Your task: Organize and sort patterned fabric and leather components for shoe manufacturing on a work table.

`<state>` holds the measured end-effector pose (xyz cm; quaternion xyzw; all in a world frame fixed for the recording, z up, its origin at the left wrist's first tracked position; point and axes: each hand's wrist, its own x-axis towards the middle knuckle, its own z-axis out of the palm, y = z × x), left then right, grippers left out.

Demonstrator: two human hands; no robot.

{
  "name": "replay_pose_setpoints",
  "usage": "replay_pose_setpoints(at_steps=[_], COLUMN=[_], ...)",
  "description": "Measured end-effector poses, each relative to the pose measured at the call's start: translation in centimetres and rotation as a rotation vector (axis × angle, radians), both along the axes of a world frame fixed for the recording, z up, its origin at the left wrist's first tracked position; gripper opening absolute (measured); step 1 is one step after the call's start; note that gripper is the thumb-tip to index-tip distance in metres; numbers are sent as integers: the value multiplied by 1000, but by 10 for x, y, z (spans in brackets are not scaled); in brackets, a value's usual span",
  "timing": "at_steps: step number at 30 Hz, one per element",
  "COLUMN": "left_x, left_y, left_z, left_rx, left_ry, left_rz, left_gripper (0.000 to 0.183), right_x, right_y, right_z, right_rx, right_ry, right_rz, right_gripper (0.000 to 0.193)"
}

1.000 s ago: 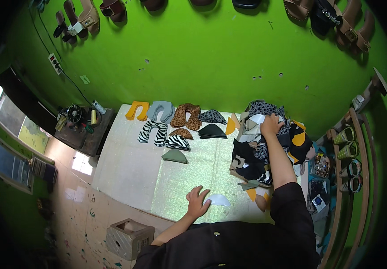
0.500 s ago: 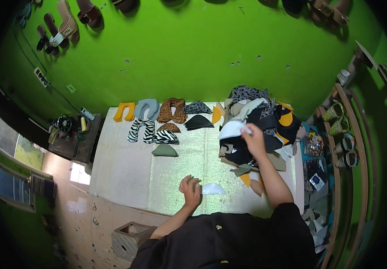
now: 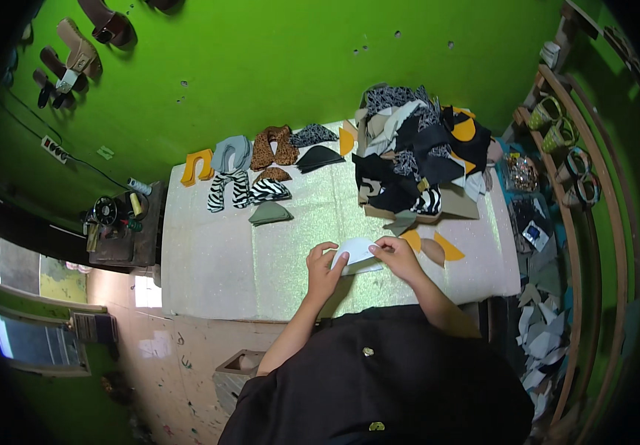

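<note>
With our left hand [image 3: 323, 274] and right hand [image 3: 400, 259] loosely curled, we pinch the white half-round piece [image 3: 354, 251] at its left and right ends, probably to keep it flat, above the near middle of the table [image 3: 212, 263], the scrap heap [image 3: 435, 154] far right seemingly within reach.

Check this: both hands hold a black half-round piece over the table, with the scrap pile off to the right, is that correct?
Not quite: the half-round piece is white, not black, as the head view shows. The left hand and right hand do hold it over the table, scrap pile to the right.
</note>
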<state>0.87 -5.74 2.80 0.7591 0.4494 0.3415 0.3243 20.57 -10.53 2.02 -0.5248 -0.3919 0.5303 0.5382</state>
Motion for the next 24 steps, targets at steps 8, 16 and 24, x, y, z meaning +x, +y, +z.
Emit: replay_pose_setpoints(at_steps=[8,16,24], left_x=[-18,-19,-17], left_y=[-5,-5,-2], left_z=[-52,-60,-53], left_rx=[-38,22,79], left_ry=[261,328,377], left_rz=[16,5,-22], left_gripper=[25,26,22], right_x=[-6,-17,-25], right_y=[-18,-23,-22], right_z=[-29,-47,-44], right_rx=[-214,-222,-283], right_ry=[-827,-996,-1054], right_rz=[-25,-30,-15], right_gripper=[25,23,18])
